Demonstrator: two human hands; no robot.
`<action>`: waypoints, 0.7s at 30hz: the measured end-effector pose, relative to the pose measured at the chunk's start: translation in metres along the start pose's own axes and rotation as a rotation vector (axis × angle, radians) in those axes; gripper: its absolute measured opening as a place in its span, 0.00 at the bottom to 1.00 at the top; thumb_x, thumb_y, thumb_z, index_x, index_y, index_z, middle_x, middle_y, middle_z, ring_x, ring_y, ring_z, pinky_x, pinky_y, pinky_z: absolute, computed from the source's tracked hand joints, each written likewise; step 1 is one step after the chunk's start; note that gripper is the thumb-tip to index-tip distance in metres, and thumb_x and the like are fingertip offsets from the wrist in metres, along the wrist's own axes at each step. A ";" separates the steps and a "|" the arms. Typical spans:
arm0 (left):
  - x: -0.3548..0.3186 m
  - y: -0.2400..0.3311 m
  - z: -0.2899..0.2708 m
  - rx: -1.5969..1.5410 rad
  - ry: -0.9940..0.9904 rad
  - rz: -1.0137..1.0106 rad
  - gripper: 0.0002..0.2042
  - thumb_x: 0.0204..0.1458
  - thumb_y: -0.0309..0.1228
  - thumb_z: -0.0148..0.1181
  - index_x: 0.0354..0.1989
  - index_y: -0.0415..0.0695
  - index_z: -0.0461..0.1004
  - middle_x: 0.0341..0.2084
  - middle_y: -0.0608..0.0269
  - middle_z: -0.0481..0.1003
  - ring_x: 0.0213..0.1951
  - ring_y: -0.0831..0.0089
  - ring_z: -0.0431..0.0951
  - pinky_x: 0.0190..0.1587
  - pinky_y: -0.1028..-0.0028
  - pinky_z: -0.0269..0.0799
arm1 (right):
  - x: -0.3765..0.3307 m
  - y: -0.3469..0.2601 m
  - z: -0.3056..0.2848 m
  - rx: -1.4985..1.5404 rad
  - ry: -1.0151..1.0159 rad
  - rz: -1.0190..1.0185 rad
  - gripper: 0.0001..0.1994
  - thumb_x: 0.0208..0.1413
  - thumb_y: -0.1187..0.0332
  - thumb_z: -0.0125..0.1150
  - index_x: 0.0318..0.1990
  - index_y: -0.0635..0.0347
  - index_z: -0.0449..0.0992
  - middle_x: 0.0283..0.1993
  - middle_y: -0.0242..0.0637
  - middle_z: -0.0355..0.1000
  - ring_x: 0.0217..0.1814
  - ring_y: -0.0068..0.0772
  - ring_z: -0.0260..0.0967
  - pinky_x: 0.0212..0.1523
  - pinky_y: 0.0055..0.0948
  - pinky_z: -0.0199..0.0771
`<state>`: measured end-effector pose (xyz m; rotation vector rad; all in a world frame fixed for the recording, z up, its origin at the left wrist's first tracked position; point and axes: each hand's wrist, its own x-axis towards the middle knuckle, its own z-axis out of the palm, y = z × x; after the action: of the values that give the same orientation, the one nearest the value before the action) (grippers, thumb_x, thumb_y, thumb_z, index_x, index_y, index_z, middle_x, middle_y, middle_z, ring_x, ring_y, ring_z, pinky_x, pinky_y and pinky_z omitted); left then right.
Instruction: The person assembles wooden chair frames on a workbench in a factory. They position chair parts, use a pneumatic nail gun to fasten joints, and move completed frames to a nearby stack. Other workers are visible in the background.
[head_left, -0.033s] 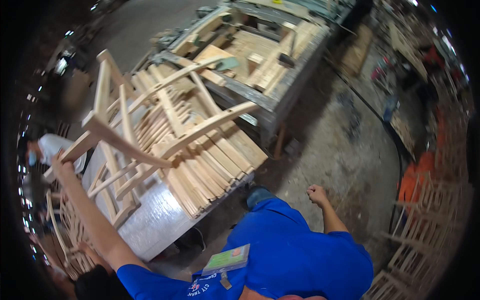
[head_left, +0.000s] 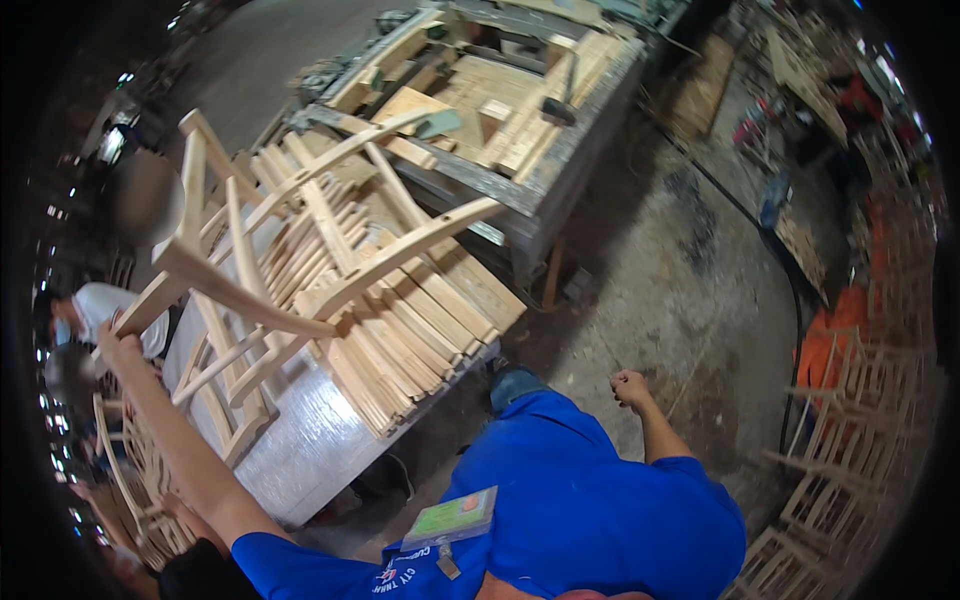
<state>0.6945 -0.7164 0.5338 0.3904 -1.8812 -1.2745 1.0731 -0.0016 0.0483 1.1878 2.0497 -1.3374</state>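
Chair frame point(head_left: 250, 298) of pale wood was gripped near the end of one leg by the left hand point(head_left: 121, 347), whose fingers were wrapped around the piece. It was tilted, with curved rails spread rightward and forward from that hand, over a counter point(head_left: 290, 455) with a shiny metal top. Whether the stack beneath was touched by the far rails could not be told. The right hand point(head_left: 630, 389) was held well apart from the wood, above the concrete floor point(head_left: 650, 310), with its fingers curled in; whether anything small was enclosed could not be made out.

Between the two hands and farther forward, a row of wooden slats point(head_left: 395, 350) was laid side by side on the counter. Beyond them, slim wooden rods point(head_left: 308, 255) were bunched together, partly covered by the frame. Ahead of the right hand, a hammer point(head_left: 558, 111) was set on boards in a grey-edged workbench point(head_left: 590, 115). To the right of the same hand, a black cable point(head_left: 735, 208) was stretched along the floor, and wooden frames point(head_left: 850, 420) were gathered. Just beyond the left hand, a person in a white shirt point(head_left: 105, 306) was partly seen.
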 end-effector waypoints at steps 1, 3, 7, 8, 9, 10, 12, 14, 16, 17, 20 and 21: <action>-0.013 0.003 0.013 0.058 -0.021 0.012 0.24 0.50 0.23 0.55 0.58 0.32 0.66 0.51 0.45 0.71 0.51 0.54 0.74 0.57 0.64 0.70 | -0.007 0.019 -0.002 0.117 -0.029 0.157 0.06 0.62 0.68 0.61 0.42 0.57 0.78 0.32 0.35 0.77 0.29 0.33 0.75 0.31 0.39 0.78; -0.048 0.011 -0.003 0.255 -0.049 0.059 0.29 0.49 0.22 0.54 0.63 0.29 0.65 0.57 0.41 0.71 0.57 0.52 0.74 0.61 0.64 0.69 | -0.009 0.044 -0.006 0.235 -0.096 0.347 0.05 0.62 0.68 0.59 0.43 0.56 0.77 0.32 0.35 0.76 0.27 0.33 0.74 0.28 0.40 0.78; -0.085 0.060 0.037 0.725 -0.167 0.467 0.31 0.47 0.21 0.53 0.65 0.28 0.65 0.58 0.39 0.71 0.57 0.50 0.75 0.62 0.64 0.70 | 0.003 0.073 -0.013 0.384 -0.109 0.464 0.05 0.63 0.69 0.56 0.44 0.57 0.75 0.32 0.36 0.74 0.26 0.31 0.72 0.25 0.38 0.75; -0.088 0.075 0.058 0.655 -0.123 0.393 0.31 0.47 0.21 0.53 0.64 0.28 0.65 0.57 0.40 0.71 0.57 0.51 0.75 0.62 0.64 0.70 | 0.012 0.076 -0.013 0.418 -0.113 0.476 0.05 0.63 0.70 0.56 0.44 0.57 0.75 0.32 0.36 0.74 0.26 0.30 0.72 0.24 0.37 0.75; -0.091 0.088 0.079 0.616 -0.100 0.352 0.30 0.47 0.22 0.53 0.64 0.28 0.65 0.57 0.40 0.71 0.56 0.51 0.75 0.61 0.64 0.70 | 0.021 0.079 -0.014 0.465 -0.122 0.453 0.05 0.63 0.70 0.55 0.43 0.56 0.75 0.32 0.36 0.74 0.25 0.30 0.72 0.24 0.37 0.74; -0.094 0.099 0.097 0.579 -0.074 0.323 0.30 0.48 0.22 0.53 0.64 0.28 0.65 0.56 0.41 0.71 0.56 0.52 0.75 0.61 0.64 0.70 | 0.030 0.080 -0.016 0.509 -0.130 0.430 0.05 0.63 0.70 0.55 0.43 0.56 0.75 0.32 0.36 0.74 0.25 0.30 0.71 0.23 0.37 0.73; -0.113 0.098 0.067 0.563 0.031 0.256 0.29 0.48 0.23 0.53 0.63 0.29 0.66 0.55 0.42 0.71 0.55 0.52 0.75 0.60 0.64 0.71 | 0.056 0.066 -0.034 0.470 -0.118 0.352 0.04 0.62 0.71 0.54 0.42 0.55 0.75 0.31 0.36 0.74 0.23 0.30 0.70 0.21 0.36 0.71; -0.125 0.098 0.114 0.548 0.035 0.243 0.28 0.49 0.24 0.53 0.62 0.29 0.66 0.54 0.42 0.71 0.54 0.53 0.75 0.59 0.64 0.71 | 0.081 0.053 -0.045 0.452 -0.053 0.362 0.04 0.62 0.72 0.53 0.40 0.56 0.75 0.28 0.36 0.73 0.21 0.30 0.68 0.19 0.34 0.68; -0.124 0.100 0.151 0.610 0.027 0.214 0.27 0.50 0.24 0.53 0.61 0.30 0.66 0.53 0.43 0.71 0.53 0.54 0.75 0.58 0.64 0.71 | 0.140 0.071 -0.060 -0.052 -0.285 0.131 0.05 0.61 0.72 0.53 0.36 0.56 0.76 0.24 0.36 0.71 0.19 0.30 0.67 0.18 0.34 0.66; -0.127 0.098 0.170 0.611 0.014 0.235 0.27 0.50 0.25 0.53 0.61 0.30 0.66 0.53 0.44 0.71 0.52 0.54 0.75 0.58 0.64 0.71 | 0.155 0.068 -0.060 0.039 -0.253 0.217 0.06 0.60 0.72 0.54 0.34 0.59 0.78 0.25 0.38 0.74 0.21 0.32 0.70 0.19 0.37 0.67; -0.148 0.078 0.193 0.612 -0.017 0.257 0.25 0.51 0.26 0.53 0.60 0.31 0.66 0.51 0.45 0.71 0.51 0.56 0.75 0.57 0.65 0.72 | 0.205 0.016 -0.070 0.207 -0.161 0.276 0.09 0.60 0.71 0.56 0.32 0.61 0.81 0.25 0.38 0.76 0.21 0.32 0.72 0.18 0.35 0.68; -0.204 0.060 0.081 0.611 0.106 0.183 0.25 0.51 0.26 0.53 0.59 0.31 0.67 0.51 0.46 0.71 0.50 0.56 0.75 0.56 0.65 0.72 | 0.224 -0.003 -0.082 0.096 -0.184 0.182 0.08 0.61 0.70 0.56 0.34 0.61 0.81 0.25 0.37 0.76 0.22 0.31 0.72 0.18 0.34 0.68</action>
<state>0.7706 -0.5085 0.4826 0.5711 -2.1314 -0.5274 0.9565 0.1665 -0.0744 1.2108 1.7240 -1.4127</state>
